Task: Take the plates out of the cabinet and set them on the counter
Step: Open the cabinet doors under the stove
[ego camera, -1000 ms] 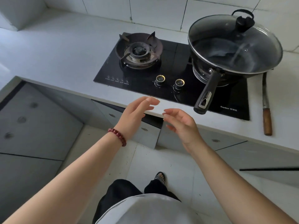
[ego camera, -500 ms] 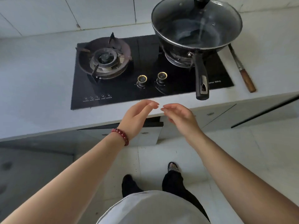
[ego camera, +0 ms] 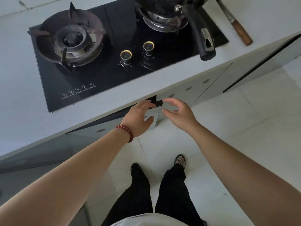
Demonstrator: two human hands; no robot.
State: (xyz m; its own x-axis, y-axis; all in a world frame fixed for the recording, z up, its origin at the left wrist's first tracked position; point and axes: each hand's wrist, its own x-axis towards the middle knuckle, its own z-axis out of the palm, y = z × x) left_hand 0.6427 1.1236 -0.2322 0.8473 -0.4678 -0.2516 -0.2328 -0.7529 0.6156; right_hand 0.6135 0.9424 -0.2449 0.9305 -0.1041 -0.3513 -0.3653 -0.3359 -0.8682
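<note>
No plates are in view. Under the grey counter (ego camera: pixel 19 111) a grey cabinet door (ego camera: pixel 156 115) with a black strip along its top edge stands slightly ajar. My left hand (ego camera: pixel 138 118), with a red bead bracelet at the wrist, has its fingers over that black top edge and its thumb against the door's front. My right hand (ego camera: pixel 180 115) hovers just right of the door's free edge, fingers spread and curved, holding nothing. The inside of the cabinet is hidden.
A black glass gas hob (ego camera: pixel 114 75) sits in the counter above the door, with a wok whose handle (ego camera: pixel 203 36) sticks out toward me. A wooden-handled knife (ego camera: pixel 241 31) lies at the right. More shut cabinet doors (ego camera: pixel 187 93) continue rightward. My feet stand on pale floor tiles.
Both hands have dropped from counter height to the cabinet front. The left hand has reached the ajar door's top edge; the right hand has arrived beside it. The view has tilted down.
</note>
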